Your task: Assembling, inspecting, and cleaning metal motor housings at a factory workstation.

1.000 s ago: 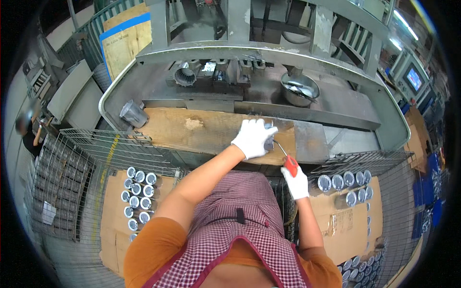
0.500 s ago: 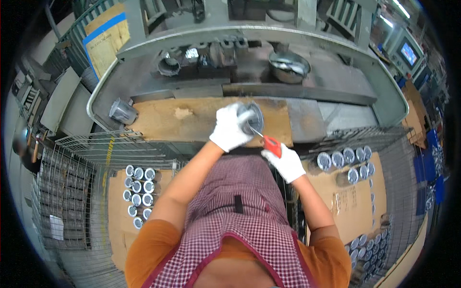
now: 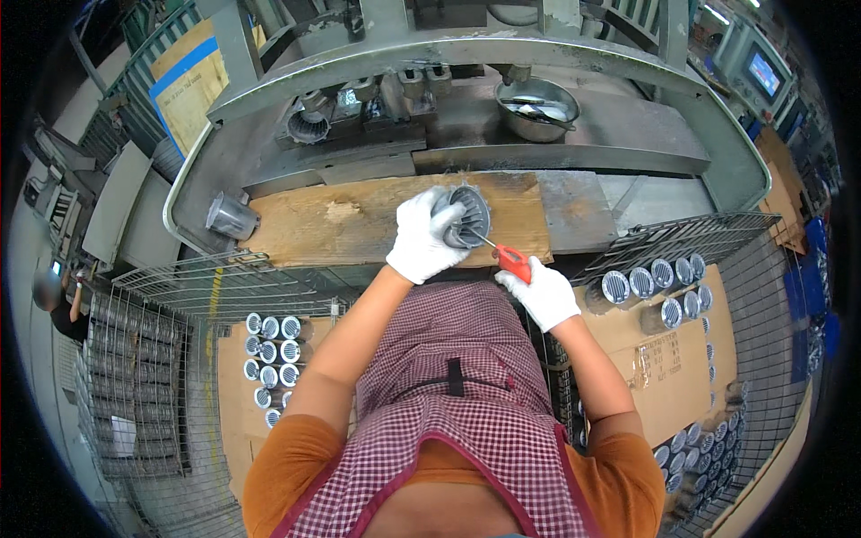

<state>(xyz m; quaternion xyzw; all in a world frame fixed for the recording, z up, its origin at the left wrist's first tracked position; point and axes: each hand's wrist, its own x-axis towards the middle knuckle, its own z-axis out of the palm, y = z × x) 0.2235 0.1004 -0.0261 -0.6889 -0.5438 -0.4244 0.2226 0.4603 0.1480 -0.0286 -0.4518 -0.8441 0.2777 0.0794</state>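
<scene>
My left hand [image 3: 426,235], in a white glove, grips a grey metal cylinder [image 3: 466,218] with ribs inside its open end. The thumb lies over the rim. The cylinder is held tilted above the wooden board [image 3: 359,202], with its opening turned partly toward me. My right hand [image 3: 543,293], also gloved in white, is closed around the red handle of a tool [image 3: 513,262] with a thin metal shaft. The shaft's tip reaches the cylinder's rim; its exact shape is too small to tell.
Wire cages with cardboard hold similar cylinders [image 3: 290,327] at left and more cylinders [image 3: 615,287] at right. Behind the board are a metal bowl [image 3: 536,112] and a ribbed cylinder [image 3: 308,125]. A grey cup [image 3: 231,215] stands at the board's left end. A person [image 3: 67,300] appears far left.
The whole view has shifted slightly. My right hand and the red-handled tool have moved a little right and down. The cylinder's ribbed opening shows more clearly, still in my left hand.
</scene>
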